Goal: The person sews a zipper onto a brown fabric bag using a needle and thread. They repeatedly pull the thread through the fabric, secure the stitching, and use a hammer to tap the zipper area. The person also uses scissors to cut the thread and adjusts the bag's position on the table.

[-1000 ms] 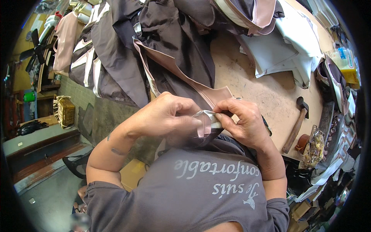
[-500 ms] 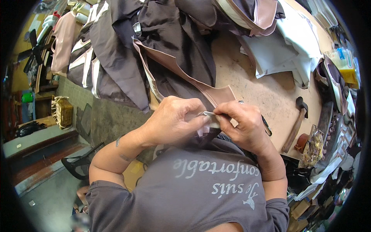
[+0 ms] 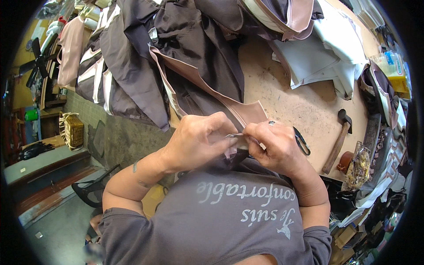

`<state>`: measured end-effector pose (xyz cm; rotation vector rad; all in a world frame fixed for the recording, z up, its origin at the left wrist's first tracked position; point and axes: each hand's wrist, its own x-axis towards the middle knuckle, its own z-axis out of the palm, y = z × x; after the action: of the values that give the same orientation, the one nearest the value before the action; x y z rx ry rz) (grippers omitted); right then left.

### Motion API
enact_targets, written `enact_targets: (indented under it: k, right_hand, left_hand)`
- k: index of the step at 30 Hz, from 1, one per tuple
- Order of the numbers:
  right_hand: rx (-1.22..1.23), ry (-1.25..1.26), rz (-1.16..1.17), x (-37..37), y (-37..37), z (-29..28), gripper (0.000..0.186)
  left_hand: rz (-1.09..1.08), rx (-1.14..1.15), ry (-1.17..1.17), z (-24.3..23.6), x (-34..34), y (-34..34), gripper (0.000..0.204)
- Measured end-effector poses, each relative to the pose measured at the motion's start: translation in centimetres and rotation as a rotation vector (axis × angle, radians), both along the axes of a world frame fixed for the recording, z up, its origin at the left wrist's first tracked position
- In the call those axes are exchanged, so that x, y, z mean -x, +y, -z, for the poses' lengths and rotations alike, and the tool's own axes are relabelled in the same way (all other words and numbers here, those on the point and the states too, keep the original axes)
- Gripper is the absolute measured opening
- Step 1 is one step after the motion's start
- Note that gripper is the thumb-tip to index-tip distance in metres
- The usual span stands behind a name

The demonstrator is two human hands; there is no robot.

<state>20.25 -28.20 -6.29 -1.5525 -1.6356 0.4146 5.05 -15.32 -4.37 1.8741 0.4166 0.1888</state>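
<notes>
My left hand [image 3: 198, 140] and my right hand [image 3: 274, 148] meet in front of my chest at the table's near edge. Fingertips of both are pinched on the pale, thin edge [image 3: 236, 137] of a sewn piece. From there a pink leather-like band [image 3: 212, 88] runs up and away to the left, stitched along dark brown fabric [image 3: 192, 48]. The fabric spreads over the far side of the table. A ring shows on my right hand. Exactly what lies between the fingertips is partly hidden.
On the tan table [image 3: 282, 104] lie a hammer [image 3: 336, 145], a black looped tool [image 3: 301, 141] and white sheets [image 3: 316, 62]. A pink-trimmed dark piece [image 3: 282, 17] sits at the back. A brown roll [image 3: 345, 162] stands at right; a wicker basket [image 3: 72, 130] is at left.
Both hands have moved slightly, still pinching the pale edge. My right hand has turned, showing more of its back and the ring. More of the black looped tool is uncovered.
</notes>
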Motion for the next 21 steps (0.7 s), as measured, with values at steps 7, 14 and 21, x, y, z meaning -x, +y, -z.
enact_targets:
  k: [7, 14, 21]
  right_hand:
    - [0.054, 0.181, -0.106, -0.4, -0.5, 0.5, 0.016]
    - [0.415, 0.570, -0.296, -1.2, -0.4, 1.1, 0.017]
    - [0.487, 0.525, -0.363, -1.4, -0.2, 1.4, 0.019]
  left_hand:
    - [0.183, -0.137, -0.115, 0.4, 0.5, 0.7, 0.010]
    - [0.329, -0.206, -0.227, 1.3, 1.6, 0.7, 0.012]
    - [0.416, -0.397, -0.265, 1.2, 2.0, 0.2, 0.019]
